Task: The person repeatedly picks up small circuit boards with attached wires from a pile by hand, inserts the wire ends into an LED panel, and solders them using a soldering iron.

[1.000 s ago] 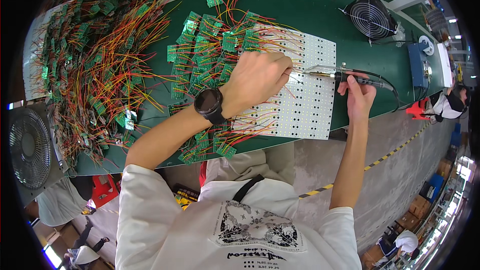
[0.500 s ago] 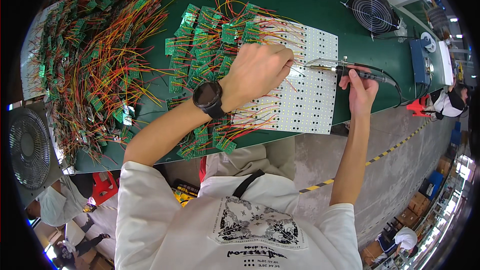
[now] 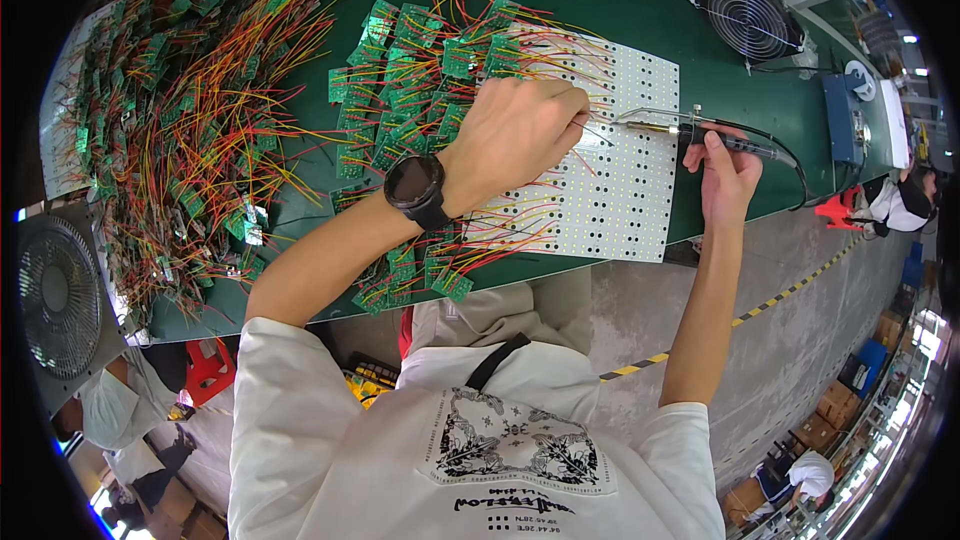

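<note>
White perforated LED panel (image 3: 620,175) on the green desk (image 3: 640,10): I am soldering a lead.
Left hand (image 3: 515,135) is pinching a thin wire; right hand (image 3: 728,175) is gripping the black-handled soldering iron (image 3: 700,128), tip needing steadiness.

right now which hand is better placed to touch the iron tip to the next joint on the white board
Right. The right hand already grips the soldering iron, its tip over the white board. The left hand is pinching a wire there.
</note>
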Demonstrator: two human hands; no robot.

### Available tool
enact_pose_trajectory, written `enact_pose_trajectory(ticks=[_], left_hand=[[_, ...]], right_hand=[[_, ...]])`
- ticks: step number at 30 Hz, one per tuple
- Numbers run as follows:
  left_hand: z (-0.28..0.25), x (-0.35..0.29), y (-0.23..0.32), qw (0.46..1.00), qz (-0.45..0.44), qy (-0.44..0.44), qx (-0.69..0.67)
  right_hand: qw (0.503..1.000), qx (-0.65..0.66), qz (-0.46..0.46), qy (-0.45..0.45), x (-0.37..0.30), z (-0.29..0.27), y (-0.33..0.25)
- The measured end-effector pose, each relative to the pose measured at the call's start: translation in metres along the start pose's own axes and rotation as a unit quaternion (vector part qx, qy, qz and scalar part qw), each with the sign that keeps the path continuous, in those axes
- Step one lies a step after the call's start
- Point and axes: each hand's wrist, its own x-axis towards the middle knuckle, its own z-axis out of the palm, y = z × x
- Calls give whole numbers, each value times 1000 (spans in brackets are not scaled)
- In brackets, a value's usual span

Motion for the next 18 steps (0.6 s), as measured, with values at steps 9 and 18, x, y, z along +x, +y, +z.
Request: enact_pose_trajectory(ticks=[9,18], left_hand=[[1,-1,-1,1000,10,11,5],[0,-2,0,1000,6,3,9]], right_hand=[[1000,2,2,1,-1,0,-1],[1000,-8,-4,2,-2,1,-1]])
